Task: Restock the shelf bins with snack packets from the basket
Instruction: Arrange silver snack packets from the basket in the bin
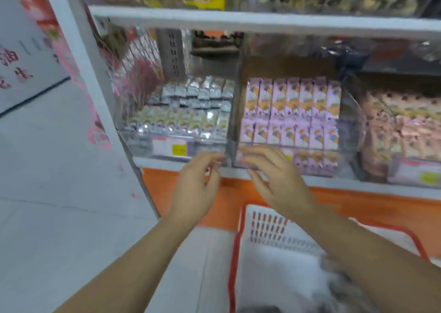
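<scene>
- Both hands are up at the shelf front. The left hand (198, 184) has its fingers loosely curved and apart with nothing in them that I can see. The right hand (272, 179) has its fingers (253, 154) spread flat at the front lip of the middle bin (310, 149), also holding nothing.
- The pink-and-orange snack packets (291, 107) stand in tidy upright rows in that middle bin, at 12 o'clock from the right hand. The silver-and-yellow packets (191, 107) fill the left bin (152, 145), at 12 o'clock from the left hand. A third bin at 3 o'clock holds peach-coloured packets (401, 126).
- The white basket with a red rim (235, 253) sits on the floor at 6 o'clock, under the right forearm. There's a grey-white lump (338, 286) inside, too smeared to call.
- Handling guess: they're small foil or film sachets, so light, crinkly and a bit slick. I'd pinch each one by its sealed top edge, or scoop a few by the flat faces. Whatever's inside probably crushes, so no squeezing. The bins look like clear plastic and pretty rigid.
- Writing: honestly nothing is readable. The yellow price tag (179, 149) on the left bin is a blur, and the sign (16, 67) at 9 o'clock has red characters I can't make out. No brand shows on any packet.
</scene>
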A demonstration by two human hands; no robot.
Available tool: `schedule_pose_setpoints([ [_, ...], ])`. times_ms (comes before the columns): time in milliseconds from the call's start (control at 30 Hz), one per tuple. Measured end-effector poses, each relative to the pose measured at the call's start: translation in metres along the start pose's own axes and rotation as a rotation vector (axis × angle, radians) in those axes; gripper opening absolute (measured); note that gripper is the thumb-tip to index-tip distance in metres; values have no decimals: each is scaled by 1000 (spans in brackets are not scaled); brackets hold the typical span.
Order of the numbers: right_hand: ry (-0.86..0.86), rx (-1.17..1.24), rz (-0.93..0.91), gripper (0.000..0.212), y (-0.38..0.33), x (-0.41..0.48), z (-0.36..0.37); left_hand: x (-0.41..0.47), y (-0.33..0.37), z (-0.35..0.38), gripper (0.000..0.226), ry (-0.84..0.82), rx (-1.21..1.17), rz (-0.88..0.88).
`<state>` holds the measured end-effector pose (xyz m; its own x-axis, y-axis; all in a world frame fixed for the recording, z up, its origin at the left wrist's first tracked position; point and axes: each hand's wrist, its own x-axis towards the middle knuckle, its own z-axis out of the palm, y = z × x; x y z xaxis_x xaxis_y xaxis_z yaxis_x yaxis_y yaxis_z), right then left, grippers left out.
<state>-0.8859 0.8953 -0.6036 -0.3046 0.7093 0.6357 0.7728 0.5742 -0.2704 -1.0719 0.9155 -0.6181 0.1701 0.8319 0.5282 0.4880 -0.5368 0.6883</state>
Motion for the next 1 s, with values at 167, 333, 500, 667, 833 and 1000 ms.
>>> schedule_pose_setpoints([
  [167, -240, 54, 270, 22, 22, -93, -10, -68, -15, 62, 32, -284, -8, -155],
  [333, -645, 28, 676, 23, 66, -178, -19, -100, -40, 101, 38, -537, 165, -195],
  [500, -1050, 0, 942, 32, 100, -252, -12, -115, -48, 132, 42, -597, 185, -301],
  [667, -1280, -88, 946, 33, 107, -304, 8, -120, -49, 141, 43, -507, 165, -284],
  [833, -1330, -302, 769, 25, 98, -319, 22, -122, -52, 142, 40, -485, 166, -308],
  [1000, -1048, -7, 1010, 28, 90, -291, 28, -124, -55, 142, 39, -488, 161, -298],
])
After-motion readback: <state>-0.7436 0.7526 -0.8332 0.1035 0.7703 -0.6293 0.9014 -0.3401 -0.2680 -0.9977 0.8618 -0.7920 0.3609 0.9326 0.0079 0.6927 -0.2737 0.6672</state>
